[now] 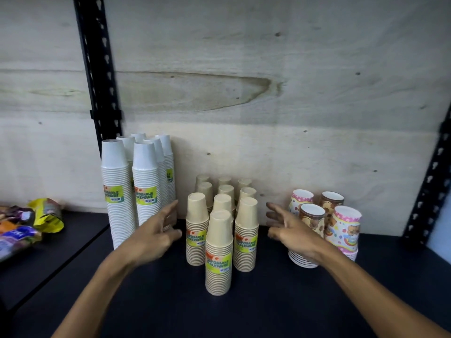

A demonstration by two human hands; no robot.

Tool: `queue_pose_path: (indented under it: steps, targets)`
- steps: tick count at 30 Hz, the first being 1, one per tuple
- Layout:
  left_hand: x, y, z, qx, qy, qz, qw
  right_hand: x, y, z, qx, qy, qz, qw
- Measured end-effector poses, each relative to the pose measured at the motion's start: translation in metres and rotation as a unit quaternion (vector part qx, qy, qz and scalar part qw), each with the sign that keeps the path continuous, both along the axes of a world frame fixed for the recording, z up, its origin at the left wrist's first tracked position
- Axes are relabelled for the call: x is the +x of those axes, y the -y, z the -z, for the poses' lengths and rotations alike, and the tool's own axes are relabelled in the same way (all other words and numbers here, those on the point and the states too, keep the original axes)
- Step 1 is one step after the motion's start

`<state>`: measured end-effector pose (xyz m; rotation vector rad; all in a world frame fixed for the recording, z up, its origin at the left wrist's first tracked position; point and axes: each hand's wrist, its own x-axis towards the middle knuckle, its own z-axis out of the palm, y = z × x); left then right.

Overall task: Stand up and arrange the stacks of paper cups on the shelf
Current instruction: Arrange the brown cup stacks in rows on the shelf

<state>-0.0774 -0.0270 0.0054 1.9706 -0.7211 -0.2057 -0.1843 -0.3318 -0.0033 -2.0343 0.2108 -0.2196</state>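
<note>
Several tan cup stacks [219,252] stand upright in rows at the middle of the dark shelf [268,303]. Tall white cup stacks [117,191] stand at the left against the wooden back panel. Several patterned cup stacks [343,228] stand at the right. My left hand [156,231] hovers open between the white and tan stacks, holding nothing. My right hand [290,229] hovers open between the tan and patterned stacks, partly covering one patterned stack. Neither hand touches a tan stack.
Colourful snack bags [29,223] lie on the neighbouring shelf section at the far left. Black slotted uprights [97,76] frame the shelf on both sides. A plywood panel [268,93] closes the back.
</note>
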Motion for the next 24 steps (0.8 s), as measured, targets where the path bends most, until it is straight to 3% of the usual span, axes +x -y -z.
queue_pose_path:
  steps: [5,13,18,24]
  targets:
    - [-0.012,0.011,-0.055,0.010,0.099,-0.056,0.994,0.017,0.004,-0.033,-0.023,0.069,0.070,0.995]
    - [0.020,0.068,-0.101,0.136,0.218,-0.118,0.959,0.058,0.010,-0.080,-0.117,0.083,0.094,0.985]
    - [0.062,0.094,-0.106,0.177,0.214,-0.137,0.951,0.080,0.010,-0.093,-0.113,0.064,0.060,0.990]
    - [0.090,0.115,-0.104,0.196,0.143,-0.145,0.959,0.096,0.013,-0.099,-0.079,-0.010,0.005,0.997]
